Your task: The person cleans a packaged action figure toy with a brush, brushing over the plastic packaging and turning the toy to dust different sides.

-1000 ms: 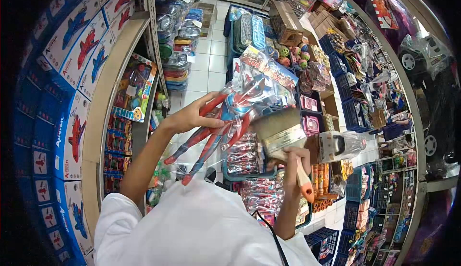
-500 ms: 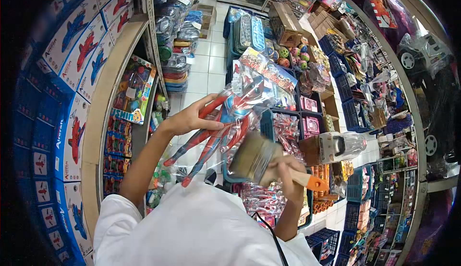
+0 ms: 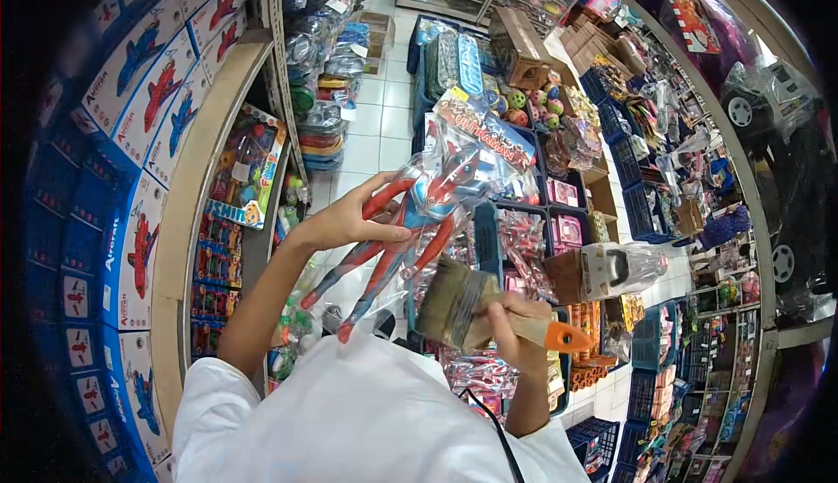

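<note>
In the middle of the view, my left hand (image 3: 353,219) grips a red and blue figure (image 3: 428,199) in a clear plastic bag, its thumb across the figure's waist. A printed header card (image 3: 489,138) tops the bag, and the figure's legs slant down toward my white shirt. My right hand (image 3: 517,330) is closed around a wide flat brush (image 3: 454,301), whose wooden handle with an orange end points right. The bristles are just below and right of the figure's legs; whether they touch the bag I cannot tell.
Boxed toy aircraft (image 3: 137,247) are stacked on the left beside a shelf edge (image 3: 179,186). Beyond my hands are baskets of bagged toys (image 3: 524,247), a cardboard box (image 3: 521,47) and a bagged white toy vehicle (image 3: 624,269). Tiled floor (image 3: 371,147) shows between the rows.
The brush has moved left and down from beside the bag's upper part, and its handle has swung from pointing down to pointing right. My left hand and the figure have barely moved.
</note>
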### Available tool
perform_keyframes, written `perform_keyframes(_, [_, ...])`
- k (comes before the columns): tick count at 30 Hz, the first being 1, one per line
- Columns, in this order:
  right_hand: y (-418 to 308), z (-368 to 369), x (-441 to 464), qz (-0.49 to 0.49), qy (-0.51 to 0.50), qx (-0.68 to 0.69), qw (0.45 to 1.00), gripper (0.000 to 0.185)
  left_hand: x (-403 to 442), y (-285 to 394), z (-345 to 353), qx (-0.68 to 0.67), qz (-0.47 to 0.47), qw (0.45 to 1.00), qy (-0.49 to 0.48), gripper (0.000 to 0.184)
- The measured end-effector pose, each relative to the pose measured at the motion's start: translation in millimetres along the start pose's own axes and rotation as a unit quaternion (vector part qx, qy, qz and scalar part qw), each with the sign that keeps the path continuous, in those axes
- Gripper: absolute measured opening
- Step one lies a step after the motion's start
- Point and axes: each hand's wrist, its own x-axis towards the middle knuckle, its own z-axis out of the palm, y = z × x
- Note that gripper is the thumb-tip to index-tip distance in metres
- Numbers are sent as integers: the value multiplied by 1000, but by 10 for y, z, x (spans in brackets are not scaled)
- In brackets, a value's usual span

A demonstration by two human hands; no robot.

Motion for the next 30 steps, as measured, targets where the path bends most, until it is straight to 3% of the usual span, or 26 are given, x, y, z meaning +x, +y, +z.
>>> perform_keyframes(2, [-52,135,53,-36,202,-108,973,13,-30,21,14,0,-3,1000,3,93])
perform_keyframes(3, [-75,169,81,-32,245,-130,960,12,-35,15,9,17,3,1000,7,94])
perform_keyframes(4, [-68,116,56,-32,245,-130,960,12,-38,15,2,35,9,999,12,95])
perform_keyframes(6, [-53,-35,-12,-51,32,-49,997,10,-54,15,4,22,11,1000,6,96])
perform_keyframes(7, [-65,8,-1,-51,34,-49,997,10,-59,19,0,9,13,1000,-1,96])
perform_keyframes(10, [-145,191,99,-32,239,-135,961,14,-102,48,6,18,15,1000,-12,97])
perform_keyframes(11, [-146,181,105,-33,251,-168,953,14,-122,62,15,17,15,1000,-12,97])
perform_keyframes(12, [-137,146,72,-34,250,-167,953,14,-135,86,23,36,5,999,-1,97])
perform_keyframes(14, [-100,87,-23,-9,56,12,998,12,-146,90,15,57,-6,998,10,98])
perform_keyframes(15, [-65,111,-10,-69,40,-2,997,12,-135,64,6,47,-2,999,0,98])
perform_keyframes(16, [-76,125,4,-68,40,-2,997,12,-134,41,3,35,1,999,-10,98])
perform_keyframes(19, [-150,199,74,-5,233,-140,962,11,-141,17,-30,53,6,998,-17,98])
perform_keyframes(22, [-105,227,-32,48,186,-45,980,11,-183,118,22,12,1,1000,-9,97])
perform_keyframes(23, [-1,237,-62,-52,135,-94,985,4,-174,85,-4,13,0,1000,-10,97])
perform_keyframes(26, [-67,254,-71,-8,101,-25,995,4,-152,-24,-65,81,-8,997,7,97])
perform_keyframes(28, [-32,255,7,-6,150,-25,988,5,-160,-24,-53,63,2,998,4,97])
perform_keyframes(30, [-11,245,71,-11,302,-107,947,6,-174,1,-34,58,-2,998,-4,97])
